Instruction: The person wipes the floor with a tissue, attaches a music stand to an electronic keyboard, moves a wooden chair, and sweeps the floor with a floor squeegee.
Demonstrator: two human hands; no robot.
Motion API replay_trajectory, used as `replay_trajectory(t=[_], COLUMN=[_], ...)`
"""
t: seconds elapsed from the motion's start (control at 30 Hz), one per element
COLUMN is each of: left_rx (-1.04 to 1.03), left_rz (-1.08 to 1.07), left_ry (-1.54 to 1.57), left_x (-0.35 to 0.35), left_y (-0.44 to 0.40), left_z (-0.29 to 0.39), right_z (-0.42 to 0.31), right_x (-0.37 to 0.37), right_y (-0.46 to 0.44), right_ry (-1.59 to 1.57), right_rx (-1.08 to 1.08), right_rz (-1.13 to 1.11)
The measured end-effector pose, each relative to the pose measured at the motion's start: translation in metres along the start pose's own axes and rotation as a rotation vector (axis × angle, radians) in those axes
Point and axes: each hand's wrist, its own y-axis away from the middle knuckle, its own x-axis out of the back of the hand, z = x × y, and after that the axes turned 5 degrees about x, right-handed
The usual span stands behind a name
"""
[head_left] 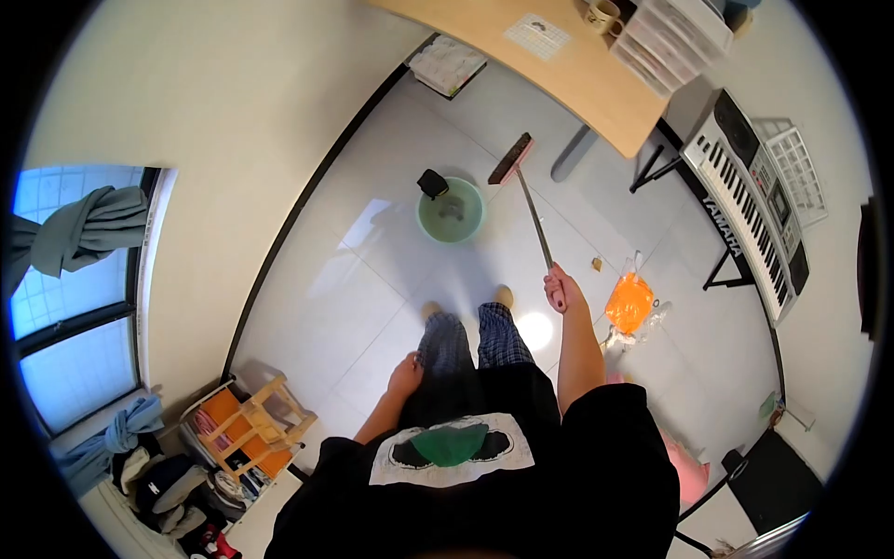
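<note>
1. One long-handled broom (pixel 535 216), with a slim metallic-looking pole and a dark-bristled, pink-edged oblong head, slants over the glossy pale tile floor (pixel 372 289), right of centre, its head at the far end.
2. One right hand (pixel 564 287) has its grip wrapped around the pole's pink near end.
3. One left hand (pixel 404 373) rests against the dark checked trousers (pixel 441 349); I cannot tell whether its grip encloses anything.
4. One round, pale green plastic basin (pixel 451 236) stands left of the broom's head; one black item (pixel 432 184) overlaps its far left rim.
5. Two beige, rounded shoes (pixel 503 296) show on the basin's near side.
6. Right of the right hand lie one crinkled orange plastic bag (pixel 629 303) and one small brown scrap (pixel 597 265).
7. Far right stand one smooth, wood-toned table (pixel 596 98) and one long grey keyboard (pixel 745 186) on black legs.
</note>
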Motion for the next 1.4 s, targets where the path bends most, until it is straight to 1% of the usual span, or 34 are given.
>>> replay_trajectory(t=[0.07,0.13,0.17,0.23,0.33,0.37,0.4,0.47,0.5,0.53,0.63,0.67,0.73,0.77,0.8,0.97,1.0,1.07,1.1,1.17,1.2,1.23,1.27,1.33,1.37,1.4], left_rx=[-0.089,-0.131,-0.141,-0.155,-0.204,-0.23,-0.244,-0.314,-0.326,-0.339,-0.357,-0.358,-0.378,-0.383,-0.396,-0.439,-0.45,-0.444,-0.436,-0.422,-0.411,-0.4,-0.402,-0.375,-0.384,-0.387], left_rz=[0.04,0.043,0.049,-0.024,-0.078,-0.089,-0.1,-0.117,-0.127,-0.147,-0.176,-0.177,-0.189,-0.195,-0.2,-0.218,-0.217,-0.226,-0.217,-0.207,-0.195,-0.192,-0.191,-0.202,-0.198,-0.203], left_ry=[0.025,-0.004,-0.056,-0.088,-0.157,-0.178,-0.198,-0.248,-0.266,-0.246,-0.258,-0.274,-0.285,-0.287,-0.302,-0.441,-0.45,-0.453,-0.457,-0.489,-0.511,-0.529,-0.539,-0.593,-0.586,-0.593], left_x=[0.004,0.004,0.0,0.003,-0.001,-0.003,-0.005,-0.007,-0.007,-0.007,-0.002,0.001,0.008,0.012,0.016,0.031,0.036,0.043,0.046,0.052,0.053,0.054,0.053,0.05,0.045,0.044], left_y=[-0.005,-0.015,-0.021,-0.02,-0.026,-0.028,-0.03,-0.035,-0.035,-0.034,-0.038,-0.042,-0.051,-0.056,-0.062,-0.08,-0.084,-0.086,-0.089,-0.09,-0.089,-0.086,-0.084,-0.08,-0.078,-0.076], left_z=[0.012,0.019,0.021,0.041,0.059,0.065,0.071,0.084,0.092,0.1,0.114,0.118,0.121,0.121,0.122,0.131,0.135,0.139,0.139,0.141,0.144,0.147,0.149,0.156,0.158,0.157], right_z=[-0.003,-0.007,-0.005,0.004,0.022,0.029,0.034,0.044,0.046,0.045,0.046,0.046,0.047,0.048,0.049,0.048,0.046,0.041,0.037,0.016,0.004,-0.009,-0.021,-0.042,-0.051,-0.053], right_x=[0.025,0.057,0.068,0.083,0.111,0.111,0.124,0.152,0.167,0.182,0.2,0.2,0.196,0.196,0.195,0.152,0.145,0.132,0.12,0.102,0.095,0.1,0.093,0.071,0.073,0.073], right_y=[0.023,0.042,0.054,0.073,0.098,0.112,0.12,0.136,0.146,0.157,0.188,0.197,0.212,0.214,0.217,0.242,0.234,0.215,0.205,0.171,0.16,0.134,0.126,0.117,0.113,0.112], right_ry=[-0.03,-0.177,-0.201,-0.151,-0.345,-0.299,-0.323,-0.206,-0.247,-0.294,-0.3,-0.316,-0.25,-0.307,-0.313,-0.215,-0.226,-0.117,-0.039,-0.063,-0.137,-0.066,-0.076,-0.227,-0.238,-0.259], right_rx=[0.023,-0.095,-0.075,-0.062,-0.141,-0.059,-0.045,0.033,0.026,0.019,0.116,0.135,0.2,0.241,0.306,0.304,0.313,0.344,0.41,0.421,0.381,0.361,0.362,0.311,0.31,0.326], right_rz=[0.031,-0.012,-0.001,-0.019,-0.04,0.027,0.024,0.09,0.051,0.058,0.142,0.152,0.259,0.283,0.244,0.215,0.21,0.105,0.093,0.046,-0.107,-0.117,-0.12,-0.04,-0.042,0.003])
